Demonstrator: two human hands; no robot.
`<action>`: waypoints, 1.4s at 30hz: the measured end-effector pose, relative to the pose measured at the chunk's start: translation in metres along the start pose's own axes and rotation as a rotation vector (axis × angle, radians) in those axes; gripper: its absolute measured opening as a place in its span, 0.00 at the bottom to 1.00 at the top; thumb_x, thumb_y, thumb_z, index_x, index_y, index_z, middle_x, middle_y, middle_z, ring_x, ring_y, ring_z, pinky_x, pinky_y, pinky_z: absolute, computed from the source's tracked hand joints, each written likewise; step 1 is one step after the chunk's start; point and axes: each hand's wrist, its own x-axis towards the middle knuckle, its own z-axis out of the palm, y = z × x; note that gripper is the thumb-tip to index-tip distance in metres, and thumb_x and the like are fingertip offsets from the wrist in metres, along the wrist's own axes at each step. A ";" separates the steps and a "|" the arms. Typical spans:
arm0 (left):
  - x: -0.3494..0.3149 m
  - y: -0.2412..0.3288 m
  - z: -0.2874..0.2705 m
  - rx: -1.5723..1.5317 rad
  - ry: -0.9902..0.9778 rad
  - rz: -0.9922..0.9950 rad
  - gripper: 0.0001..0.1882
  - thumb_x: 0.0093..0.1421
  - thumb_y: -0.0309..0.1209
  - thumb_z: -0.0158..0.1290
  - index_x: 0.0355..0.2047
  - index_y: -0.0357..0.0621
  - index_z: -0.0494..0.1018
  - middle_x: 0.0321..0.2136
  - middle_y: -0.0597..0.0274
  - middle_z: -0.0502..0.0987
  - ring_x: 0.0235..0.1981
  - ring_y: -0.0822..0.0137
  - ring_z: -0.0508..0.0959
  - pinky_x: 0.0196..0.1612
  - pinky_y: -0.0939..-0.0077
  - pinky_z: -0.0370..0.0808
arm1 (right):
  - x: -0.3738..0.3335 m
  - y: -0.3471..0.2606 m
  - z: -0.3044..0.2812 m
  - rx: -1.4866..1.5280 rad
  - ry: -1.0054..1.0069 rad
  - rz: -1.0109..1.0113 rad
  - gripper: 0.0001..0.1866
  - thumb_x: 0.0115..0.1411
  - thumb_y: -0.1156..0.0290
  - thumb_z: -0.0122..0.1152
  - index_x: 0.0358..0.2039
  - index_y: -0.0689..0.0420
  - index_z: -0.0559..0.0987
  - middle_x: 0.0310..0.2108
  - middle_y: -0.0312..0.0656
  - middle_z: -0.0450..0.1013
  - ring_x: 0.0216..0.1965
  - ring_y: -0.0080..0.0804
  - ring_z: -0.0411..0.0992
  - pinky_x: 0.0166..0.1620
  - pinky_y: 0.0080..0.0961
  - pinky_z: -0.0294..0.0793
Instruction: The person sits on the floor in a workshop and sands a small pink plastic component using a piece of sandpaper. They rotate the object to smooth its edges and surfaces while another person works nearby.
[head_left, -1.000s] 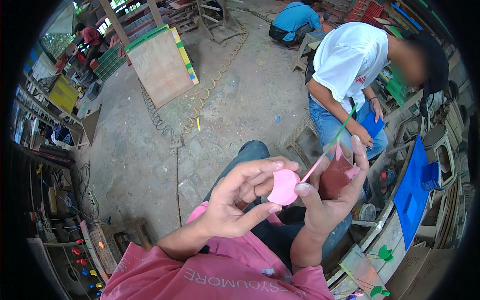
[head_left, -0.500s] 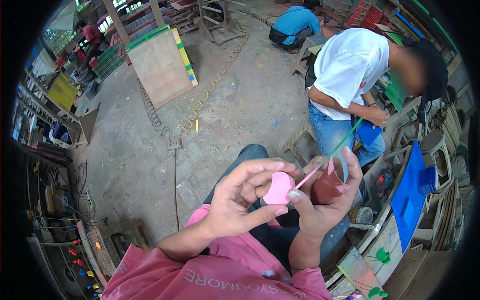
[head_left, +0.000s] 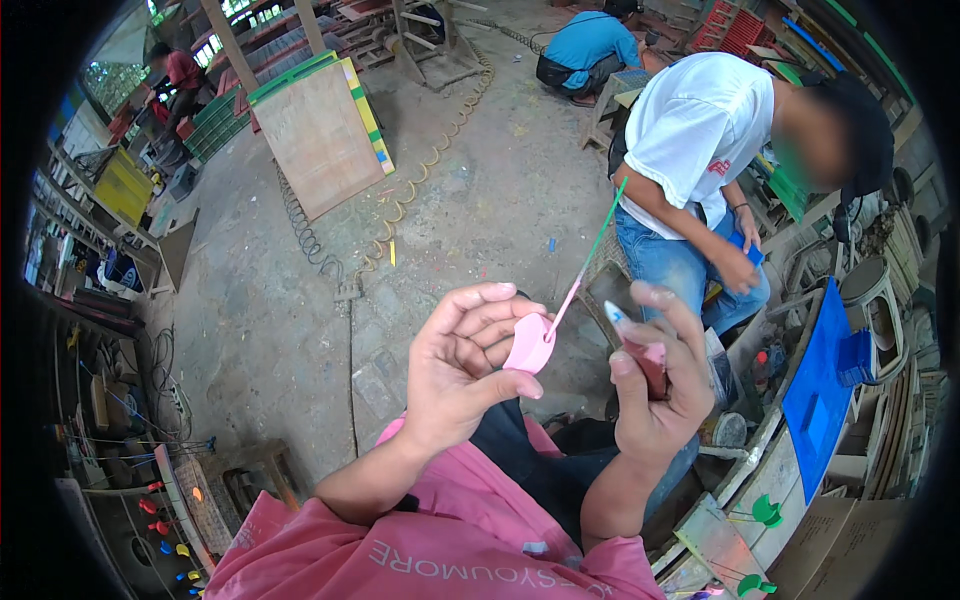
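Note:
My left hand (head_left: 463, 360) pinches a small pink paddle-shaped piece (head_left: 529, 345) between thumb and fingers. A thin stick (head_left: 590, 258), pink near the piece and green toward its tip, rises from it up and to the right. My right hand (head_left: 655, 390) is just right of the piece, apart from it, and grips a dark red tool with a pale pointed tip (head_left: 640, 350). Both forearms come up from my pink shirt (head_left: 440, 530) at the lower edge.
A person in a white shirt and jeans (head_left: 690, 170) sits close ahead on the right. A blue board (head_left: 820, 390) and a cluttered workbench lie at the right. A wooden panel (head_left: 320, 140) and coiled springs (head_left: 400, 215) lie on the concrete floor. Another person in blue (head_left: 590, 45) crouches far off.
My right hand has come away from the pink piece and moved right with the red tool. The left hand keeps the piece, and the stick now points more steeply upward.

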 end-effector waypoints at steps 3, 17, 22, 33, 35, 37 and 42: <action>0.001 -0.004 -0.004 0.011 -0.044 0.058 0.40 0.40 0.11 0.63 0.54 0.35 0.58 0.47 0.45 0.71 0.49 0.61 0.73 0.50 0.69 0.74 | 0.003 0.005 -0.005 0.049 -0.155 -0.146 0.11 0.45 0.84 0.62 0.33 0.65 0.80 0.38 0.48 0.75 0.27 0.31 0.71 0.32 0.20 0.70; -0.004 -0.001 0.001 -0.025 -0.018 0.036 0.44 0.37 0.18 0.69 0.54 0.35 0.57 0.46 0.46 0.71 0.48 0.61 0.74 0.51 0.70 0.73 | 0.003 0.003 -0.003 -0.019 -0.338 -0.305 0.15 0.41 0.78 0.65 0.34 0.56 0.83 0.37 0.36 0.78 0.18 0.25 0.64 0.21 0.18 0.63; -0.004 0.001 0.000 -0.003 0.040 0.038 0.44 0.36 0.20 0.70 0.54 0.35 0.58 0.45 0.47 0.72 0.48 0.63 0.74 0.52 0.70 0.72 | 0.002 0.004 -0.003 0.033 -0.419 -0.357 0.15 0.41 0.77 0.65 0.33 0.55 0.83 0.38 0.36 0.78 0.17 0.25 0.63 0.20 0.17 0.63; -0.006 0.003 -0.001 0.033 0.028 0.070 0.47 0.31 0.21 0.72 0.53 0.35 0.59 0.43 0.49 0.73 0.46 0.65 0.75 0.51 0.72 0.72 | 0.001 0.003 0.002 -0.001 -0.341 -0.321 0.14 0.41 0.77 0.65 0.32 0.56 0.83 0.37 0.36 0.79 0.17 0.25 0.63 0.20 0.17 0.63; -0.006 0.004 0.000 0.062 0.033 0.069 0.47 0.31 0.21 0.72 0.53 0.35 0.59 0.43 0.49 0.73 0.45 0.65 0.75 0.50 0.72 0.72 | 0.002 0.003 -0.001 0.050 -0.395 -0.329 0.13 0.41 0.77 0.66 0.32 0.56 0.83 0.36 0.36 0.79 0.17 0.25 0.63 0.20 0.16 0.63; -0.005 0.003 -0.001 0.050 0.028 0.081 0.47 0.31 0.22 0.72 0.53 0.35 0.59 0.43 0.49 0.73 0.44 0.65 0.75 0.50 0.73 0.72 | 0.001 0.003 -0.003 0.122 -0.463 -0.330 0.13 0.42 0.77 0.66 0.33 0.56 0.83 0.36 0.36 0.79 0.17 0.25 0.63 0.20 0.16 0.63; -0.005 0.003 0.000 0.025 0.034 0.080 0.47 0.31 0.24 0.73 0.53 0.35 0.59 0.42 0.49 0.73 0.44 0.65 0.75 0.49 0.73 0.72 | -0.001 0.003 0.003 0.056 -0.337 -0.286 0.15 0.41 0.80 0.66 0.34 0.56 0.83 0.36 0.39 0.79 0.18 0.25 0.63 0.20 0.17 0.63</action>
